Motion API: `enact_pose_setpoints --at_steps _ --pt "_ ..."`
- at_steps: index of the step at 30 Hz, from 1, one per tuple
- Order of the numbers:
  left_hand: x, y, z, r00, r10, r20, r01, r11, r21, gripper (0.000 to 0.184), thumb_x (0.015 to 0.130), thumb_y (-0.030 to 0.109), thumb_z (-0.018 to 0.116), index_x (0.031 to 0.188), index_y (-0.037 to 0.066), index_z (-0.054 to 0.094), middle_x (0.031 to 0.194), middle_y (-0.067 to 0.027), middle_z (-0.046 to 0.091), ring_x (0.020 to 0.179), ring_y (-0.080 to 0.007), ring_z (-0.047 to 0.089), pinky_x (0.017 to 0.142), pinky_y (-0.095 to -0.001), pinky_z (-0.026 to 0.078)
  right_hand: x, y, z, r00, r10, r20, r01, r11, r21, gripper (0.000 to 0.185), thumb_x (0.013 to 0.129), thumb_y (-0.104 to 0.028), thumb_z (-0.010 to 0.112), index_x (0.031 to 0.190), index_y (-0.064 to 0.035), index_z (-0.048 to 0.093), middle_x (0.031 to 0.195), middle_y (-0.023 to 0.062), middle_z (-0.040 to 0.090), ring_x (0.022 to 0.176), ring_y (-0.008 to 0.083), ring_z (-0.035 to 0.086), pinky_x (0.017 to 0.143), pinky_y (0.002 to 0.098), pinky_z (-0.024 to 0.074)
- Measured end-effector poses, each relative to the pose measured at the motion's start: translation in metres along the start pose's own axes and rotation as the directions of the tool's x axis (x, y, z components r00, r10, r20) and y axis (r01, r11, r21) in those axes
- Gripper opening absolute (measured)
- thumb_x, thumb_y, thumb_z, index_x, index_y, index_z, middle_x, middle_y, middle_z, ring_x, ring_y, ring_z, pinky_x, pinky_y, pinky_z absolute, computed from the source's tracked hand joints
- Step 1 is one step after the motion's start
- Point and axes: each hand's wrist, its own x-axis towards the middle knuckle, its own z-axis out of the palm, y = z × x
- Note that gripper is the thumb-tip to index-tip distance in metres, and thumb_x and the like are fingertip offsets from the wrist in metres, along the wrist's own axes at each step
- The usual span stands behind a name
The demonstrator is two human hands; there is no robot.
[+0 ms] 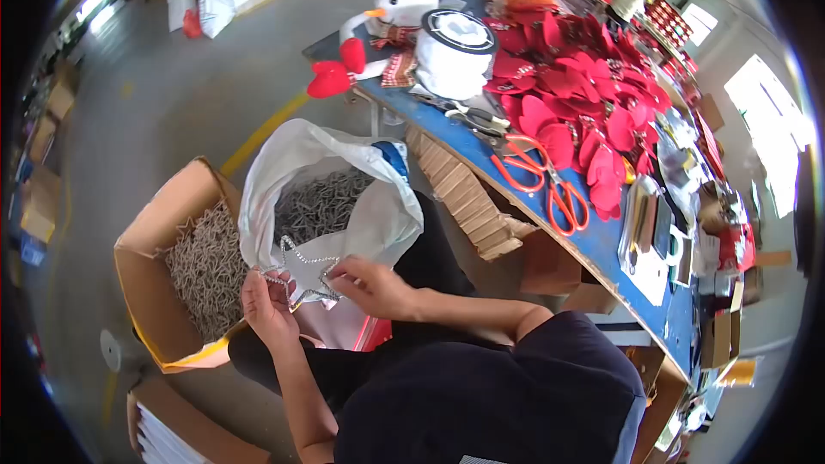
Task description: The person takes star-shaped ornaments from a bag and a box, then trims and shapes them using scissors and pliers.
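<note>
A silver star outline [311,260], seemingly made of a beaded strand, is between my hands above the mouth of a white sack. Its left side is pinched in my left hand [270,302], thumb and fingers closed. My right hand [369,286] has bent fingers closed at the star's right side; the fingertips are partly hidden. Just beyond the star, the white sack [391,225] holds a heap of grey twisted pieces [322,202]. To the left stands a cardboard box [142,292] with similar grey pieces [206,271], too small to make out singly.
On the blue table [481,150] at right lie orange-handled scissors [550,180], pliers [481,119], many red felt-like pieces [559,69] and a snowman figure [408,9] in a black hat. A cardboard box [185,434] sits at lower left. Another person [627,4] is far back.
</note>
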Motion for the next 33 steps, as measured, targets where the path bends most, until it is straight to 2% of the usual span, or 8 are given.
enact_pose_setpoints --at_steps 2,5,8,11,17,23,29,33 --pt "0.003 -0.003 0.008 0.999 -0.034 0.03 0.033 0.999 0.018 0.021 0.098 0.024 0.058 0.11 0.007 0.058 0.088 -0.0038 0.067 0.077 -0.0158 0.068 0.065 -0.0301 0.058 -0.013 -0.017 -0.046 0.999 0.028 -0.042 -0.039 0.962 -0.272 0.026 0.089 -0.014 0.065 0.114 -0.0084 0.063 0.104 0.0127 0.063 0.092 0.0272 0.067 0.076 0.0376 0.0546" --pt "0.006 -0.005 0.015 0.998 -0.058 0.038 0.056 0.997 0.048 0.023 0.098 0.027 0.059 0.111 0.009 0.057 0.088 -0.0026 0.066 0.077 -0.0151 0.068 0.063 -0.0295 0.058 -0.022 -0.007 -0.121 0.881 -0.287 -0.376 0.021 0.818 -0.575 0.018 0.084 -0.009 0.066 0.101 -0.0041 0.067 0.091 0.0159 0.065 0.085 0.0354 0.064 0.075 0.0412 0.0518" --pt "0.008 -0.008 0.016 0.995 -0.097 0.027 0.094 0.993 0.074 0.023 0.097 0.028 0.059 0.111 0.01 0.057 0.088 -0.0016 0.065 0.076 -0.0146 0.068 0.06 -0.0275 0.056 -0.053 -0.001 -0.213 0.766 -0.42 -0.486 -0.185 0.581 -0.793 0.009 0.083 -0.003 0.062 0.09 -0.0044 0.067 0.086 0.0166 0.064 0.081 0.0356 0.063 0.07 0.0421 0.0518" --pt "0.009 -0.012 0.017 0.993 -0.115 0.009 0.114 0.99 0.088 0.022 0.097 0.029 0.059 0.112 0.012 0.058 0.088 -0.0004 0.065 0.073 -0.0129 0.066 0.052 -0.0228 0.048 -0.094 -0.017 -0.268 0.775 -0.271 -0.571 -0.523 0.232 -0.82 0.012 0.086 -0.014 0.058 0.087 -0.0046 0.066 0.081 0.0172 0.062 0.079 0.0374 0.061 0.068 0.047 0.0489" --pt "0.011 -0.012 0.036 0.992 -0.122 0.031 0.117 0.983 0.141 0.028 0.097 0.033 0.059 0.113 0.011 0.057 0.086 -0.0006 0.064 0.068 -0.0107 0.062 0.046 -0.0208 0.04 -0.137 0.01 -0.286 0.625 -0.121 -0.771 -0.704 0.34 -0.624 0.025 0.082 -0.019 0.068 0.103 -0.0053 0.067 0.092 0.0193 0.062 0.09 0.0379 0.06 0.077 0.0468 0.0496" --pt "0.01 -0.013 0.045 0.988 -0.118 0.104 0.092 0.971 0.219 0.03 0.097 0.032 0.059 0.116 0.009 0.059 0.082 -0.0006 0.061 0.064 -0.0094 0.06 0.043 -0.0194 0.037 -0.088 -0.01 -0.28 0.624 -0.43 -0.652 -0.49 0.435 -0.756 0.014 0.082 -0.014 0.067 0.092 -0.0053 0.07 0.085 0.0138 0.063 0.085 0.0346 0.062 0.076 0.0435 0.0506" --pt "-0.001 -0.005 0.056 0.983 -0.091 0.158 0.041 0.955 0.295 0.026 0.096 0.03 0.06 0.113 0.011 0.061 0.079 0.0002 0.06 0.063 -0.0084 0.06 0.044 -0.0198 0.036 0.057 0.021 -0.285 0.801 -0.494 -0.337 -0.122 0.417 -0.901 0.018 0.08 -0.019 0.071 0.092 -0.0062 0.071 0.087 0.016 0.067 0.079 0.0361 0.065 0.068 0.0445 0.0528" --pt "-0.008 0.011 0.051 0.971 -0.235 0.043 0.228 0.964 0.137 0.033 0.095 0.039 0.058 0.114 0.012 0.06 0.08 -0.0009 0.061 0.068 -0.0131 0.064 0.048 -0.0239 0.04 0.112 0.044 -0.3 0.966 -0.02 -0.258 -0.247 0.222 -0.943 0.057 0.08 -0.053 0.069 0.11 -0.0042 0.067 0.11 0.0222 0.063 0.105 0.0369 0.061 0.088 0.0463 0.049"
